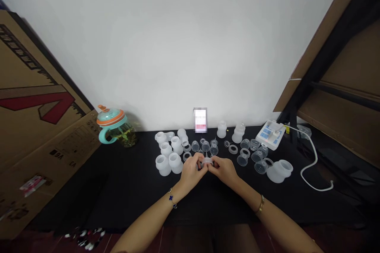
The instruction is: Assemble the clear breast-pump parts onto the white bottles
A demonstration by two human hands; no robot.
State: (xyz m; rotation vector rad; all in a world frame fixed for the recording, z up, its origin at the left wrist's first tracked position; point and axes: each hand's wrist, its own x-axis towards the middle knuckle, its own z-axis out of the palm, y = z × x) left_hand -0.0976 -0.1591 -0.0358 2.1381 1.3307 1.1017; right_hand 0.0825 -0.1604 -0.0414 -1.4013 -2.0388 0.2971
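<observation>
Both hands meet at the middle of the black table. My left hand (pixel 191 170) and my right hand (pixel 225 170) pinch a translucent ring-shaped collar (pixel 207 161) from its two sides, and a thin pointed tip stands up from it. Just beyond the fingers lie clear cup-shaped caps (pixel 213 150) and loose rings (pixel 233 149). Left of my hands stands a group of white translucent bottles (pixel 164 166), open at the top. More clear caps (pixel 261 167) are at the right, beside a larger white bottle (pixel 279 172) that leans over.
A teal-lidded pitcher (pixel 118 126) with leaves inside stands at the back left, by a cardboard box (pixel 68 154). A phone (pixel 200 120) leans on the wall. A white power strip (pixel 270 135) and its cable (pixel 315 158) lie near the black shelf frame at the right.
</observation>
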